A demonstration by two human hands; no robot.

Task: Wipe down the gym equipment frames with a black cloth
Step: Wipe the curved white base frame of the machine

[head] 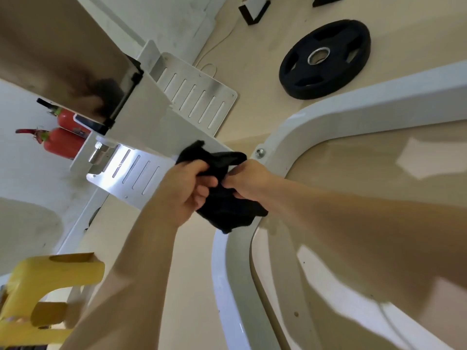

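At the middle of the head view, the black cloth [225, 198] is bunched between 2 hands, in front of the spot where a flat white bracket [161, 122] meets the curved white frame tube [328, 114]. The left hand [187, 189], reaching in from the lower left, has its fingers curled round the cloth's left side with the thumb on top, clenched on the fabric. The right hand [250, 181], coming from the right on a bare forearm, pinches the cloth's upper right edge with its fingers tucked in. 1 loose end of the cloth sticks up past the left hand over the bracket. The larger part hangs below both hands and overlaps the inner bend of the tube, though whether it touches the metal cannot be told. Just above the right hand a silver bolt [260, 152] sits in the tube's flange. On either side of the bracket are white plates with long slots: the near slotted plate [131, 173] just left of the left hand, the far slotted plate [199, 94] higher up. On the beige floor [252, 72] a black weight plate [324, 59] with a metal centre ring lies flat, just beyond the tube's outer bend. By the white wall at far left are 2 red fire extinguishers [63, 142]. A yellow plastic piece [38, 281] fills the lower left corner, beside the left forearm.
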